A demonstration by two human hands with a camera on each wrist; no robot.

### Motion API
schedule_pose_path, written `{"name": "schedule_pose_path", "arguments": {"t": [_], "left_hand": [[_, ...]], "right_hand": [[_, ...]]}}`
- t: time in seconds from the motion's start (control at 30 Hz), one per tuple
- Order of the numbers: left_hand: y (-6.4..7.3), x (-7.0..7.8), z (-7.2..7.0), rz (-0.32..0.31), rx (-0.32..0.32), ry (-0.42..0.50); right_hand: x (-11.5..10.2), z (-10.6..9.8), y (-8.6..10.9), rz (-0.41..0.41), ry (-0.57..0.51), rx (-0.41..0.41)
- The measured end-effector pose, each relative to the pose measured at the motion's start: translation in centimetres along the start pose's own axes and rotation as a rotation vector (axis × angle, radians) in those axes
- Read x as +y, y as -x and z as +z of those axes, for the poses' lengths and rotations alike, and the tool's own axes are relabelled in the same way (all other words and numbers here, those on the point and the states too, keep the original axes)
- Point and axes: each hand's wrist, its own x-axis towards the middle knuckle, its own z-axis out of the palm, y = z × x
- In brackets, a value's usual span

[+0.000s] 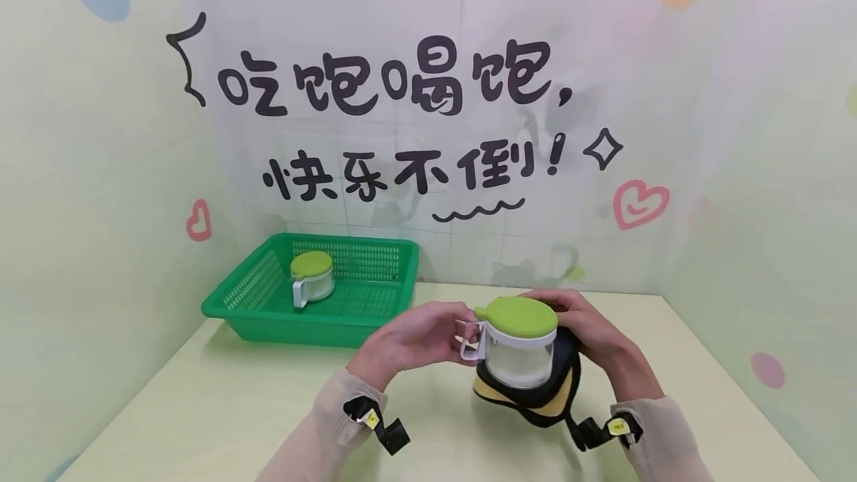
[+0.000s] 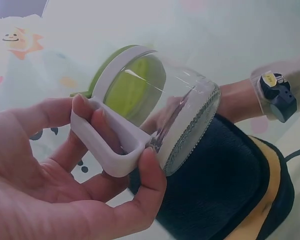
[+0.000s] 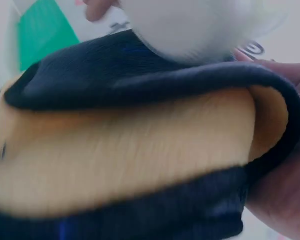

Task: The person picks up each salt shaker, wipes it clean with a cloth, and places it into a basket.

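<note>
A clear glass seasoning jar (image 1: 518,364) with a green lid (image 1: 521,316) and a white handle (image 2: 110,142) is up between the two hands. My left hand (image 1: 428,335) pinches the handle, thumb and fingers around its loop in the left wrist view. My right hand (image 1: 589,324) holds a thick folded cloth (image 2: 215,175), navy on one side and tan on the other, against the jar's base and far side. In the right wrist view the cloth's tan fold (image 3: 140,140) fills the middle, with the right hand (image 3: 285,210) gripping its edge.
A green plastic basket (image 1: 308,329) stands at the back left of the pale table (image 1: 221,407). Inside it is a second jar (image 1: 318,287) with a green lid and white handle. A printed curtain (image 1: 402,13) hangs behind the table.
</note>
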Motion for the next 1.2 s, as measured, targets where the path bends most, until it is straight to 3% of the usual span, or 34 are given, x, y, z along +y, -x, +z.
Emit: {"name": "schedule_pose_path", "arguments": {"t": [0.23, 0.37, 0.57, 0.8, 0.93, 1.07, 1.2], "left_hand": [[0.0, 0.1, 0.0, 0.025, -0.022, 0.01], [-0.3, 0.0, 0.1, 0.005, -0.046, 0.018], [-0.1, -0.2, 0.1, -0.014, -0.02, 0.024], [0.3, 0.4, -0.3, 0.032, 0.008, 0.002], [0.2, 0.3, -0.3, 0.037, 0.014, -0.005], [0.3, -0.1, -0.3, 0.025, 0.024, -0.022], [0.9, -0.5, -0.5, 0.012, 0.095, -0.007]], "right_hand": [[-0.6, -1.6, 1.5, -0.002, 0.025, -0.009], [-0.4, -0.3, 0.3, -0.007, 0.017, -0.025], [0.4, 1.5, -1.3, 0.013, -0.039, -0.053], [-0.1, -1.4, 0.9, 0.03, -0.059, -0.02], [-0.5, -2.0, 1.6, 0.042, -0.033, -0.001], [0.0, -0.6, 0.2, 0.021, -0.031, -0.009], [1.1, 1.2, -1.9, 0.012, -0.061, -0.04]]}}
